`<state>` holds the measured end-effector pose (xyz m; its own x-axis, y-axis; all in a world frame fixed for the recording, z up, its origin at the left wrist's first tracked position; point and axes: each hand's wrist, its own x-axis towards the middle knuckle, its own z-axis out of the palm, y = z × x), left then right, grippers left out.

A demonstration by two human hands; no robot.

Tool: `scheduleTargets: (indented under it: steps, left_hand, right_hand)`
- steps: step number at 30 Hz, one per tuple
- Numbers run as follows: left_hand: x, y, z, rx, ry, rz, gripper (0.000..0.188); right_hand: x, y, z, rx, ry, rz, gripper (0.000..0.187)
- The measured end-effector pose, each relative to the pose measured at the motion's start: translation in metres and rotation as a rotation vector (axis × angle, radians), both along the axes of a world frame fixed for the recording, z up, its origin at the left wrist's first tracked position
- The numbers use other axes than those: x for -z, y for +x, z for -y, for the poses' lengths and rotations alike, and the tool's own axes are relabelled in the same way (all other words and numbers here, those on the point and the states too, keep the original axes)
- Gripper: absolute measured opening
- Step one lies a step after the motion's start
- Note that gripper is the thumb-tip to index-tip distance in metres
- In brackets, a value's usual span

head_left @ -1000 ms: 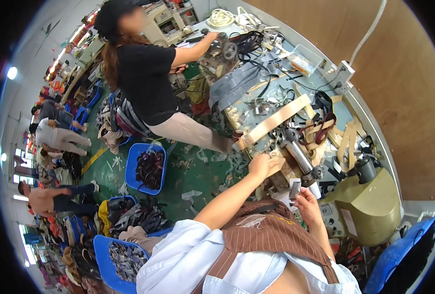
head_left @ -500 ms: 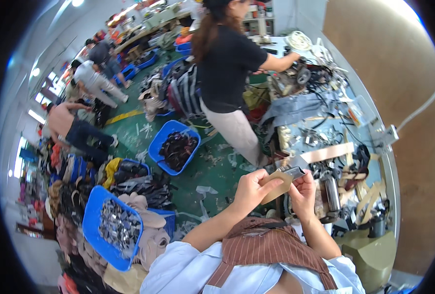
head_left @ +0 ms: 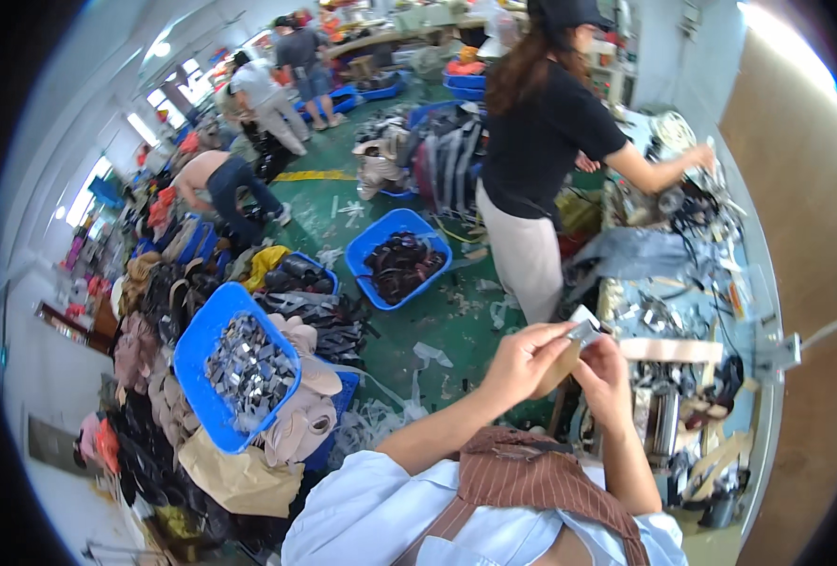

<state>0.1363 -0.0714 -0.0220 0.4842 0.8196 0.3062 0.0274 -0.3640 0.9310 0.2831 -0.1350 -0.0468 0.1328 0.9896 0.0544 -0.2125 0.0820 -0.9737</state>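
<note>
Both my hands are raised together over the near end of the workbench. My left hand (head_left: 529, 360) pinches a tan strip (head_left: 557, 374) between thumb and fingers. At its upper end is a small grey, shiny folded piece (head_left: 583, 326) with a pale face, its exact kind unclear. My right hand (head_left: 607, 374) grips the same pieces from the other side, fingers curled at the edge. Where the strip and the grey piece meet is partly hidden by my fingers.
On the right, a long workbench (head_left: 671, 325) carries scraps, straps and a metal cylinder (head_left: 664, 421). A person in a black shirt (head_left: 548, 132) works at its far part. A blue tub (head_left: 198, 385) of small shiny pieces stands left; another blue tub (head_left: 381, 296) holds dark scraps.
My view has turned left, so the surroundings sit further right. My left fingers have moved up to the grey piece, and the held pieces are tilted differently. The black-shirted person's arm reaches further out.
</note>
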Motion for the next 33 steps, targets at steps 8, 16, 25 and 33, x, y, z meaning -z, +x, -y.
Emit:
scheduleTargets:
  steps: [8,16,25,33]
  left_hand:
    - [0.015,0.013,0.018,-0.093,-0.089,-0.004,0.018]
    - [0.024,0.007,0.022,-0.018,0.041,-0.070,0.022]
    - [0.023,0.005,0.025,-0.050,-0.106,-0.074,0.022]
    - [0.022,0.004,0.023,-0.124,0.077,-0.058,0.030]
  right_hand:
    - [-0.018,-0.018,0.007,0.409,0.160,0.569,0.053]
    - [-0.010,-0.018,0.019,0.482,0.122,0.612,0.052]
    - [-0.005,-0.014,0.018,0.451,0.143,0.517,0.042]
    - [-0.026,-0.009,0.018,0.340,0.033,0.182,0.035]
